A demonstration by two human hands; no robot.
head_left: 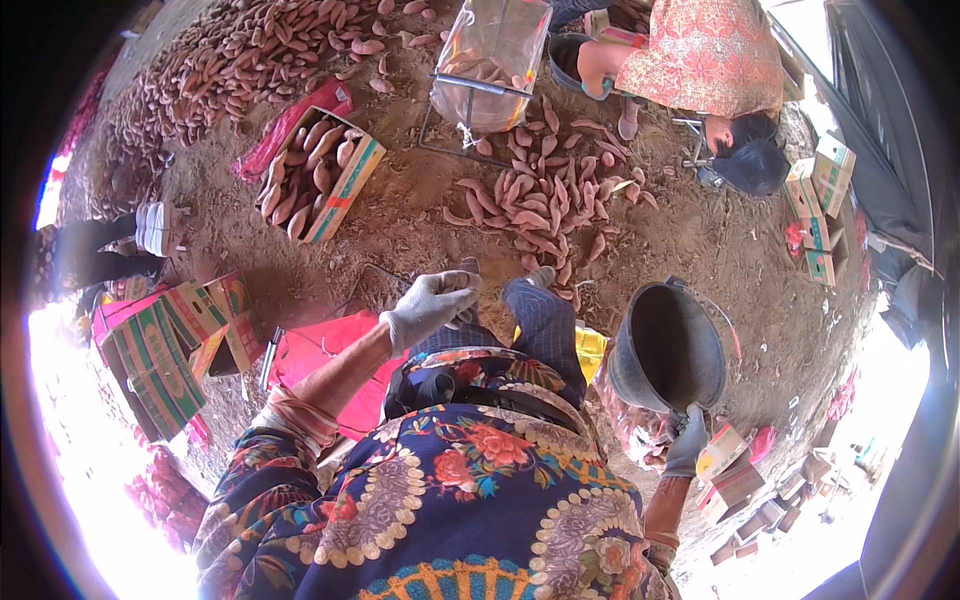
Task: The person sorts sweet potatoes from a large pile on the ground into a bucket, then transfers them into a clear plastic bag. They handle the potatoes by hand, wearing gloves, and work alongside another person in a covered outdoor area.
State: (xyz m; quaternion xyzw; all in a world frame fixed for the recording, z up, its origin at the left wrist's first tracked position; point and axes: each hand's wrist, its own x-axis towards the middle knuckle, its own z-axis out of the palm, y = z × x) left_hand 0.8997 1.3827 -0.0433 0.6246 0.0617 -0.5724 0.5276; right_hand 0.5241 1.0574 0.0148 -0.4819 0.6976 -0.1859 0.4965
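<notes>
My right hand (688, 442), in a pale work glove, grips the rim of a black bucket (628, 367). The bucket is tilted beside my right leg, and its visible inside holds nothing. In front of my lap, my gloved left hand (431, 304) hangs in the air, its fingers drawn together with no object showing in them. Sweet potatoes (540, 202) lie in a loose heap on the soil just beyond my feet. Farther off, a clear plastic bag (487, 97) stands in a metal frame, partly filled with sweet potatoes.
A cardboard box (345, 187) full of sweet potatoes sits ahead to the left, before a large pile (247, 67). Another person (697, 60) bends over a dark bucket (566, 60). More cartons (154, 360) stand at left, near a person's shoes (154, 229). A red sheet-like item (322, 352) lies beside me.
</notes>
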